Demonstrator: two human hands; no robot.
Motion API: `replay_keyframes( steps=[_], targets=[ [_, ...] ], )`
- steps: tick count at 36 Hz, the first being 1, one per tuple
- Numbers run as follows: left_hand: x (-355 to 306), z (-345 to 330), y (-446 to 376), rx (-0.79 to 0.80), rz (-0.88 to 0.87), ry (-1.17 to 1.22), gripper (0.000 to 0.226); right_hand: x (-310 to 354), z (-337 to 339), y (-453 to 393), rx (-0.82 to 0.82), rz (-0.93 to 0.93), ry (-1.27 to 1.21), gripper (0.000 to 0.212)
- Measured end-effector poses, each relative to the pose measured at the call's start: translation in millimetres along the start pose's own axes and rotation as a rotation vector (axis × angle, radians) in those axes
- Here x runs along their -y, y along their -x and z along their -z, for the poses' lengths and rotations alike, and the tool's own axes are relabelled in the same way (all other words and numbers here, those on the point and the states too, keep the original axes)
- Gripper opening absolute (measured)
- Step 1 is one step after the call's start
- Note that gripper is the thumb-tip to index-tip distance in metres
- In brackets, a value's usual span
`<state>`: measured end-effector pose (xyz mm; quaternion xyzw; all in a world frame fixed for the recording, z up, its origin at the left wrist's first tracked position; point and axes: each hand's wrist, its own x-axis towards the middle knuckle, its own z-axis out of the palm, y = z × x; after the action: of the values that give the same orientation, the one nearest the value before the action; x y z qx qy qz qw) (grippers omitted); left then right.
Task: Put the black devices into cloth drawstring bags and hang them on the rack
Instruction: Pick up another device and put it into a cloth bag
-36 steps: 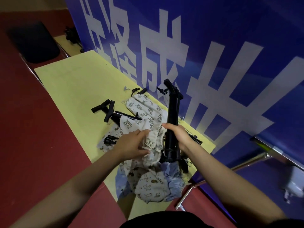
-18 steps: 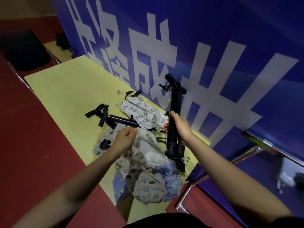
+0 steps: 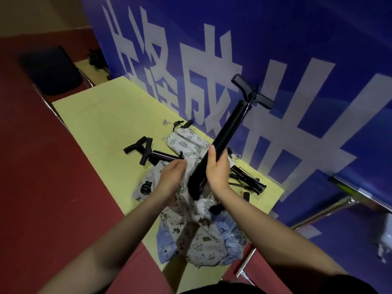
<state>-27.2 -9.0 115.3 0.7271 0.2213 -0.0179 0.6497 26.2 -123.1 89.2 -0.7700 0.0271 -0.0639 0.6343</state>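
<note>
Head view: yellow tabletop (image 3: 101,115) beside a blue banner with white characters (image 3: 297,49).
Right hand (image 3: 217,172): fingers wrapped round a long black T-handled device (image 3: 224,132), tilted, lower end in the bag's mouth.
Left hand (image 3: 171,179): bunching the animal-print cloth drawstring bag (image 3: 203,240).
Tabletop: second black device (image 3: 148,152) beside a leaf-print cloth bag (image 3: 186,143).

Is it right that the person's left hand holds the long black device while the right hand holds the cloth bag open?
No, the hands are swapped. In the head view the right hand grips the long black device, and the left hand holds the cloth bag open at its mouth.
</note>
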Motion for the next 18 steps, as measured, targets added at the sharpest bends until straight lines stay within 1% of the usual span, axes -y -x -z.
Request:
replay_keyframes(
  steps=[3,6,8,11,13,14,17,18],
  targets=[
    [3,7,0,0.005,-0.029,-0.102,0.03,10,-1,-8,-0.031,0.037,-0.021,0.036],
    [2,10,-2,0.018,-0.01,-0.099,0.026,13,1,-11,-0.006,0.066,-0.031,0.04],
    [-6,8,-3,0.066,0.01,-0.044,0.022,10,3,-8,0.055,0.084,-0.011,0.04],
    [-18,10,-6,0.145,0.101,0.165,0.04,-2,6,-2,0.19,0.071,0.015,0.038],
    [-24,13,-10,0.179,0.121,0.242,0.042,-9,10,3,0.304,0.025,0.004,0.03],
    [-26,13,-11,0.163,0.11,0.252,0.041,-11,13,5,0.366,-0.001,-0.012,0.024],
    [-29,10,-15,0.052,0.01,0.203,0.024,-17,22,9,0.472,0.02,0.058,0.007],
    [-27,8,-16,0.034,-0.031,0.193,0.022,-17,25,10,0.49,0.026,0.071,0.005]
  ],
)
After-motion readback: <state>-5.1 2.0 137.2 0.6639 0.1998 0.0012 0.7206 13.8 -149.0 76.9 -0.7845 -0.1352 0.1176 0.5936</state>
